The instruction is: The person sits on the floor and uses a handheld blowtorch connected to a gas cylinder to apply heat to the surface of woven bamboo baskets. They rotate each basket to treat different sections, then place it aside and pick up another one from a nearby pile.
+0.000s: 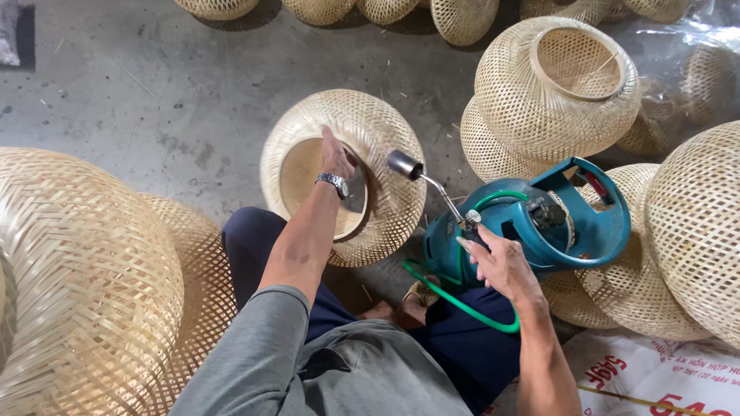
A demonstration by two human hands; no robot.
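Observation:
My left hand [336, 156] grips the rim of a round woven bamboo shade [385, 131] that lies tilted on the concrete floor, its opening facing me. A metal wristwatch [333, 182] sits on that wrist. My right hand [499, 263] rests on the valve at the base of a gas torch [416, 173], whose metal nozzle points at the shade's side. The torch stands on a small teal gas cylinder [539, 223] lying beside my knee. A green hose [462, 306] loops from the cylinder under my right hand.
Woven bamboo shades surround me: a large one at the left [85, 285], a stacked pair at the upper right [551, 88], more at the right edge [697, 223] and along the top [462, 19]. A printed white sack [655, 377] lies at lower right.

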